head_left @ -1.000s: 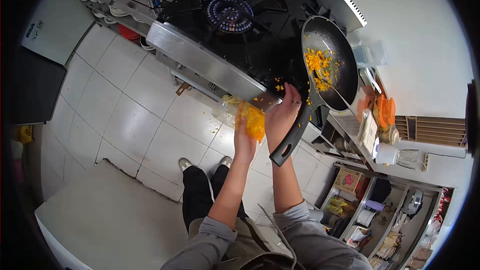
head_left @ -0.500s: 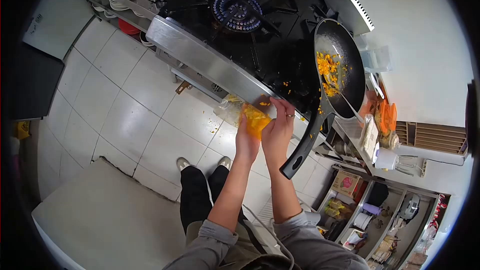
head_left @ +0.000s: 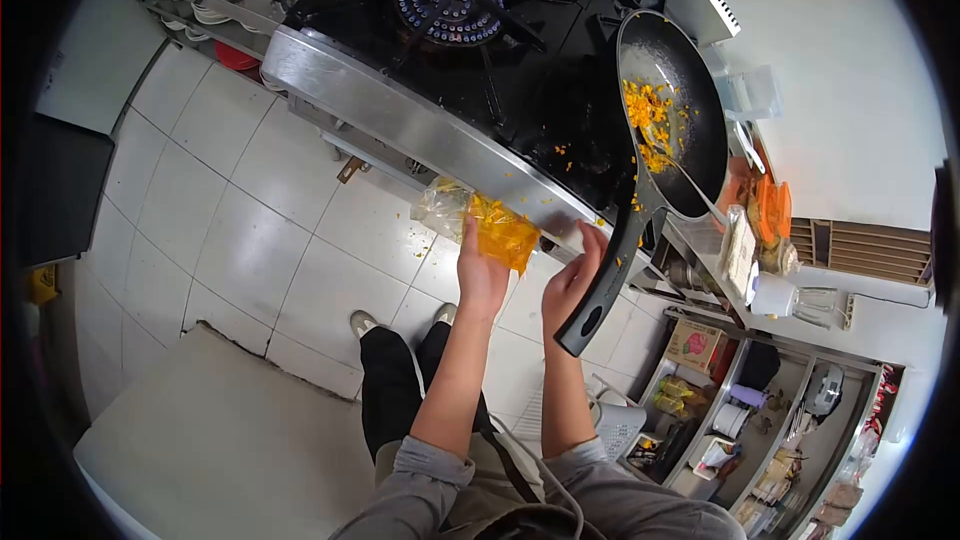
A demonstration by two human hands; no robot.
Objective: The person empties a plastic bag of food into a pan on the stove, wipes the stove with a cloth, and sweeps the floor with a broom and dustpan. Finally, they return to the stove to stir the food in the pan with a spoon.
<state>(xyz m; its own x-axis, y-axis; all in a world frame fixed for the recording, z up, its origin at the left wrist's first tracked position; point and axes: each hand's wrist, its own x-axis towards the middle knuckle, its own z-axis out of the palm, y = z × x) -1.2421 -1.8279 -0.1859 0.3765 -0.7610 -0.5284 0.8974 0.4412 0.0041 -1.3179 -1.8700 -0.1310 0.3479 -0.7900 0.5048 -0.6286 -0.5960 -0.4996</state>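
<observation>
My left hand (head_left: 482, 275) grips a clear plastic bag (head_left: 500, 232) of chopped orange bits in front of the stove edge. The bag's crumpled, transparent end hangs out to the left. Beside it, my right hand (head_left: 573, 278) is apart from the bag, fingers raised and loosely bent, with nothing visible in it. Close to its right is the long black handle of a frying pan (head_left: 690, 70). More chopped orange bits (head_left: 648, 115) lie in the pan, where a metal utensil (head_left: 700, 190) rests.
A lit gas burner (head_left: 450, 5) is on the stove's left side. Orange crumbs are scattered on the stovetop and metal front edge (head_left: 400, 120). Containers (head_left: 770, 205) stand to the right, above shelves (head_left: 740, 420) of supplies. White floor tiles (head_left: 260, 230) lie below.
My right hand has come off the bag and moved slightly right and down. The left hand keeps the bag, more of which now shows. The view has shifted slightly.
</observation>
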